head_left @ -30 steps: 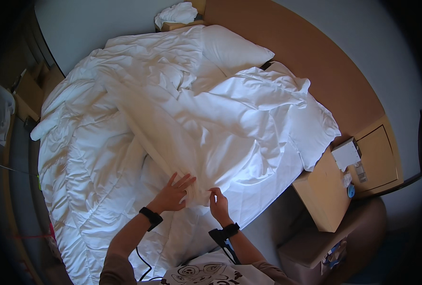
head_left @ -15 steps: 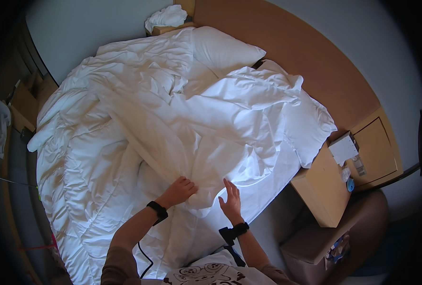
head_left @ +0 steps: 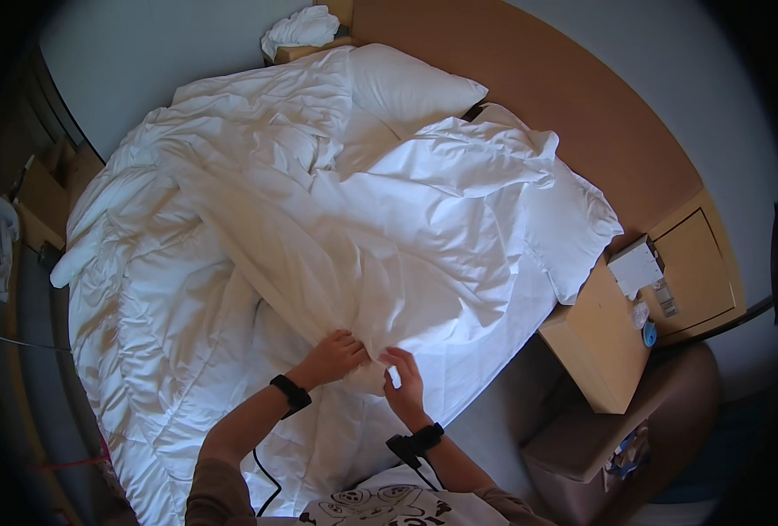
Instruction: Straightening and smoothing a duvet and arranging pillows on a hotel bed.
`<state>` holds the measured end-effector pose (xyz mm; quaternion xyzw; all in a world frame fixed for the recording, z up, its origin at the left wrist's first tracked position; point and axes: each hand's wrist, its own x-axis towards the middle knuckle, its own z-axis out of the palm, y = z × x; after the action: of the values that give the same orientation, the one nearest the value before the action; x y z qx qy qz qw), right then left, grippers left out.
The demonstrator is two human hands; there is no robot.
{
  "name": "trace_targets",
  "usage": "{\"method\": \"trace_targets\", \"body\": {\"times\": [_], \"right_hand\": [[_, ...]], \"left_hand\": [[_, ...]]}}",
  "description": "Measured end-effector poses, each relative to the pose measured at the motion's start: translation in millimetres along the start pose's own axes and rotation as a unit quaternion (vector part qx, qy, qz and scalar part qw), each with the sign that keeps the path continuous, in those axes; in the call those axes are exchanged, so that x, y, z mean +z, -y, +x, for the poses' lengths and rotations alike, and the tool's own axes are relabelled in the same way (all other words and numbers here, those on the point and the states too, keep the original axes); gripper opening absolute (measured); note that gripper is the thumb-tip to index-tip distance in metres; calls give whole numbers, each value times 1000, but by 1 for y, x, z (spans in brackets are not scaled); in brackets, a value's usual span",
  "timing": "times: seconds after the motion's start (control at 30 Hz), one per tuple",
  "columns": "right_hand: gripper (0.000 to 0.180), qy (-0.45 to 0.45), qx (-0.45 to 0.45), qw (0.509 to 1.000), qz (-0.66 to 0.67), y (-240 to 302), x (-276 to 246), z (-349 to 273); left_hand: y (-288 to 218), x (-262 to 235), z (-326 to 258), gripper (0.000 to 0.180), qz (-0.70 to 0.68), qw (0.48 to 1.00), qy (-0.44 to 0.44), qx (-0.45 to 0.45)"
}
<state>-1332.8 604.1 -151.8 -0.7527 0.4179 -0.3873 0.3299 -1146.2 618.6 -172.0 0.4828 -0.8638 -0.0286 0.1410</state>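
A white sheet [head_left: 406,228] lies rumpled across the bed over a puffy white duvet [head_left: 152,289]. My left hand [head_left: 335,357] pinches a fold of the sheet near the bed's near edge. My right hand [head_left: 404,381] is right beside it, fingers curled on the same fold of sheet. Both wrists wear black bands, and a thin black cable hangs from the left one. Two white pillows [head_left: 411,88] lie at the head of the bed, the right one [head_left: 573,228] partly under the sheet.
A wooden headboard [head_left: 564,105] curves behind the bed. A wooden nightstand [head_left: 608,342] at the right carries a white box [head_left: 636,265]. A brown chair [head_left: 617,438] stands beside it. A crumpled white cloth [head_left: 300,28] sits on a far nightstand. Furniture lines the left wall.
Both hands have drawn together on the sheet's fold; the right hand went from spread flat to curled on the cloth. The sheet bunched slightly toward me.
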Motion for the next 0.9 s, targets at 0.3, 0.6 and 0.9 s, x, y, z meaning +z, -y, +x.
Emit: {"method": "trace_targets", "body": {"times": [0.3,0.6,0.9], "right_hand": [[42,55,346,901,255,-114,13,30],[20,-51,55,992,97,-45,8,116],[47,72,11,983,-167,-107,-1,53]], "left_hand": [[-1,8,9,28,-20,998,-1,-58],[2,-34,36,21,47,985,-150,-70],[7,48,26,21,-18,993,-69,-91]]}}
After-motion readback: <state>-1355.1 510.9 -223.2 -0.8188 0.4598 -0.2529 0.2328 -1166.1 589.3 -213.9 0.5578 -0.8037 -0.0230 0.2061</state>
